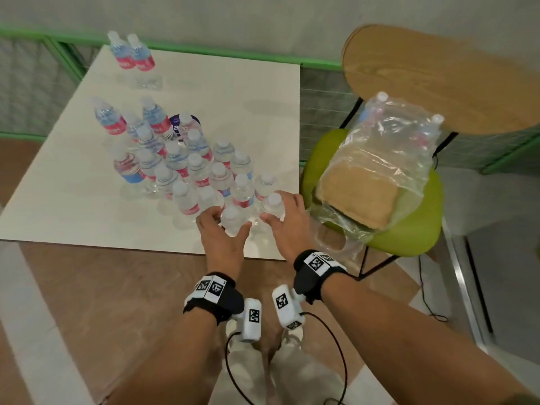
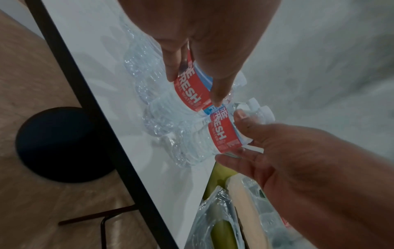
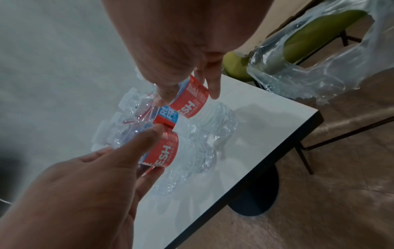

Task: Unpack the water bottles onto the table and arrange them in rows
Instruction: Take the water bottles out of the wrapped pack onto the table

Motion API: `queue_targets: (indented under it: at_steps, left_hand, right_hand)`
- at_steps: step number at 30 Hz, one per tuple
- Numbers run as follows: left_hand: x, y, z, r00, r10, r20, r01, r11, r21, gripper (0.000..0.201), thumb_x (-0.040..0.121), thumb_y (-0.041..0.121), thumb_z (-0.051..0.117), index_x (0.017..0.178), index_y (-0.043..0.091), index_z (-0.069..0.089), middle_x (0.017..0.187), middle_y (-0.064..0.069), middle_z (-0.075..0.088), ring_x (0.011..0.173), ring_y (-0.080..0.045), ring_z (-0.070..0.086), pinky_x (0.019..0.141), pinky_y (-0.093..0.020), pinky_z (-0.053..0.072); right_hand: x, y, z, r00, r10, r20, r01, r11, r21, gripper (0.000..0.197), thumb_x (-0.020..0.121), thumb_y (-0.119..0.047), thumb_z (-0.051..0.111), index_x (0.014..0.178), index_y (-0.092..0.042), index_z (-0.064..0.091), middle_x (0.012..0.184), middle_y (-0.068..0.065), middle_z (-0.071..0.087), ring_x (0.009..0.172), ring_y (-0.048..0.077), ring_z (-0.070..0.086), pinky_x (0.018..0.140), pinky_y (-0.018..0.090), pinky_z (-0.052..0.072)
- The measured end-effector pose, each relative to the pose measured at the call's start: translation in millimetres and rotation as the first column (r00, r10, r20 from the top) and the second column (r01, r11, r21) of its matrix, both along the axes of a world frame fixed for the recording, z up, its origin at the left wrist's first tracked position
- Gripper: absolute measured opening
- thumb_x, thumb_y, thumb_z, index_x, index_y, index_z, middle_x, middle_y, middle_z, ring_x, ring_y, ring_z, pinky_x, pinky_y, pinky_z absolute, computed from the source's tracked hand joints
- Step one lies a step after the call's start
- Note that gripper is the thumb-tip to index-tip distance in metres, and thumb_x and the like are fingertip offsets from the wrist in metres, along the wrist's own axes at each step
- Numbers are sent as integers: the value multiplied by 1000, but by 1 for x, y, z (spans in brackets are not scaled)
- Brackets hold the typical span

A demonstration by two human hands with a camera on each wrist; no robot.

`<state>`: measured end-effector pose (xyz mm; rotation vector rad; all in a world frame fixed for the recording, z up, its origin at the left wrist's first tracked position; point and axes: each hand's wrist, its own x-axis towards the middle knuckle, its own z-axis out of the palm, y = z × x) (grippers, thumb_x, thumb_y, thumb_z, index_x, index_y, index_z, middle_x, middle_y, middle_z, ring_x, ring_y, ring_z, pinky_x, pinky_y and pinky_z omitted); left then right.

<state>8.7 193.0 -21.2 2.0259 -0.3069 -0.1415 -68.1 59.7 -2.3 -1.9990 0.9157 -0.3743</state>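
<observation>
Water bottles (image 1: 233, 220): clear ribbed plastic, glossy, w/ white plastic caps & shiny red/blue printed labels (image 2: 193, 94). Table (image 1: 242, 92): smooth white top, slight sheen, reflects the bottles; dark edge. Wrap (image 1: 400, 135) on chair: thin clear plastic film, crinkled, glossy. Tray (image 1: 356, 197) inside: matt brown cardboard. Chair seat (image 1: 415, 229): green, matt; backrest (image 1: 438, 74) light wood grain; legs thin black metal. Floor (image 1: 87, 302): wood-look, smooth.

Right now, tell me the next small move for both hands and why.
Probably let go of both bottles. The left hand and right hand each grip an upright water bottle already standing on the white table at the near end of the rows; the plastic pack still holds more.
</observation>
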Motion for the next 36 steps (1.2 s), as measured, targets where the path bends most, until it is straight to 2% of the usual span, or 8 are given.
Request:
queue_targets:
  at_steps: [4, 9, 14, 18, 22, 27, 34, 36]
  left_hand:
    - [1, 5, -2, 999, -39, -8, 39, 999, 10, 73, 72, 35, 87, 125, 14, 43, 122, -1, 39, 106, -15, 50, 95, -39, 51]
    - [-5, 13, 20, 1000, -2, -6, 2, 999, 47, 86, 62, 48, 91, 128, 19, 44, 122, 4, 34, 108, -11, 47, 96, -37, 50]
    - [-14, 11, 75, 998, -14, 58, 17, 998, -54, 72, 66, 46, 89, 121, 21, 49, 116, 2, 43, 95, -11, 51, 79, -29, 50]
    - [-25, -9, 126, 977, -191, 92, 209, 945, -250, 35, 83, 35, 76, 106, 19, 57, 89, 1, 57, 75, -14, 59, 63, -31, 52]
    - [-52, -45, 136, 811, -566, 148, 585, 782, -213, 2, 94, 25, 64, 94, 24, 62, 82, 9, 63, 74, -16, 61, 59, -24, 49]
    - [-73, -130, 74, 570, -821, 15, 820, 569, -58, 9, 100, 31, 54, 102, 30, 63, 97, 16, 65, 89, -4, 62, 74, -25, 53]
    - [-67, -279, 23, 638, -751, -171, 768, 606, 207, 23, 99, 21, 50, 106, 7, 67, 102, -10, 69, 96, -26, 64, 83, -35, 49]
    - [-54, -307, 15, 539, -781, -315, 819, 398, 414, 31, 99, 23, 51, 119, 5, 66, 120, -17, 66, 111, -32, 62, 92, -35, 46]
  right_hand:
    - [3, 1, -1, 1000, 5, 0, -5, 1000, -11, 58, 81, -35, 75, 131, -25, 49, 124, -6, 42, 113, 10, 48, 86, 3, 32]
    - [-6, -9, -7, 999, -19, -32, 19, 1000, 5, 79, 69, -73, 68, 134, -38, 41, 128, -14, 42, 118, 7, 49, 95, 38, 51]
    - [-18, -16, 4, 997, -58, -42, 57, 998, -14, 73, 74, -82, 54, 132, -37, 47, 125, -16, 44, 114, 5, 50, 93, 36, 52]
    - [-37, -30, 12, 995, -92, -32, 89, 991, -103, 52, 88, -68, 49, 121, -29, 60, 113, -13, 49, 101, 5, 55, 85, 27, 51]
    - [-71, -59, 6, 975, -223, -6, 221, 968, -121, 23, 93, -44, 53, 100, -28, 68, 99, -12, 61, 89, 6, 61, 81, 34, 53]
    - [-118, -106, 4, 944, -325, -51, 318, 942, -111, 17, 94, -32, 53, 94, -25, 68, 84, -11, 67, 77, 3, 62, 69, 31, 53]
    - [-139, -159, -12, 932, -346, -106, 340, 938, -70, 26, 101, -19, 46, 120, -23, 63, 114, -8, 67, 96, 5, 62, 83, 24, 52]
    - [-139, -168, -15, 942, -308, -135, 303, 951, -60, 29, 102, -21, 43, 124, -23, 62, 119, -8, 64, 101, 6, 61, 83, 19, 48]
